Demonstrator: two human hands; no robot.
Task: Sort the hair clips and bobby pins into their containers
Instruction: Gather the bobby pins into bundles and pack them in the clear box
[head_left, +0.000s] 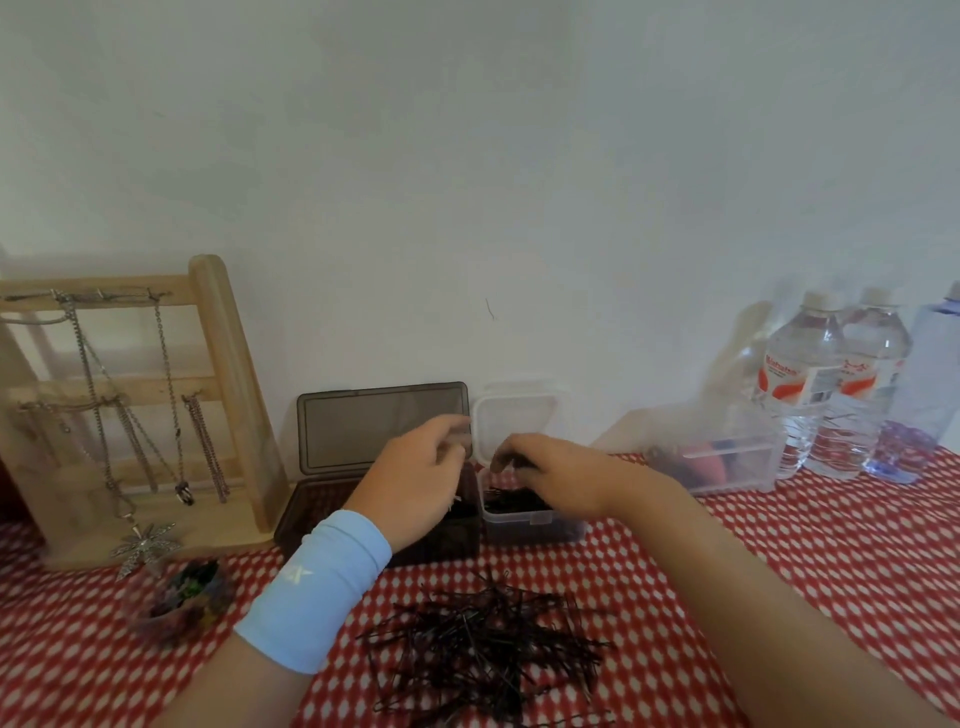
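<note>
Black bobby pins (483, 649) lie heaped near the front edge of the checked tablecloth (779, 545). Toward its back edge, the right hand (550, 467) is over the clear box (530, 514), with its fingers curled round a few of them. The left hand (415, 478) is above the dark box (311, 514), its grip too blurred to tell.

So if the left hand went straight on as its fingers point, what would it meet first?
Most likely the dark box's raised lid, near its right edge, just behind the left hand. Depth is unclear; the clear container's lid stands beside it.
</note>
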